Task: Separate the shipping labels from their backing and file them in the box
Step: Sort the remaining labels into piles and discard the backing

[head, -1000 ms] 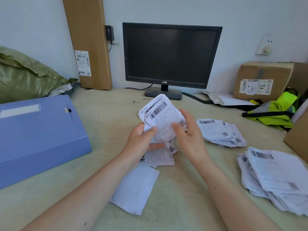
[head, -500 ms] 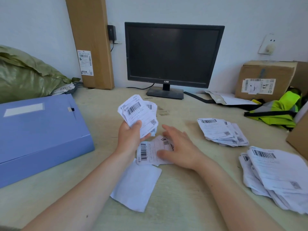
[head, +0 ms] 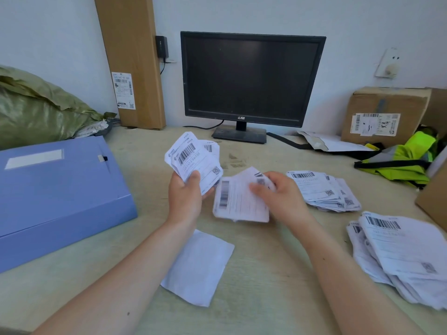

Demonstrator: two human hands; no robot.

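1. Left hand [head: 185,197]: centre, thumb and fingers clamped on a fan of labels [head: 193,158], held upright, barcodes facing the camera.
2. Right hand [head: 283,197]: just beside it at 3 o'clock, thumb and fingers closed on a sheaf [head: 238,201] of labels. The sheaf is blurred, and it cannot be told whether it clears the table [head: 266,298].
3. Blank sheet [head: 198,267]: flat on the table at 6 o'clock, between the forearms.
4. Box [head: 55,189]: blue, flat and closed, at 9 o'clock, well apart from both hands.
5. Small pile [head: 324,189] of labels: at 3 o'clock, near the right hand.
6. Large pile [head: 399,252] of labels: at 4 o'clock, at the table's edge.
7. Monitor [head: 251,81]: dark, at 12 o'clock against the wall.
8. Carton [head: 387,112]: at 2 o'clock, a yellow vest [head: 408,160] in front of it.
9. Green sack [head: 41,110]: at 10 o'clock, behind the box.
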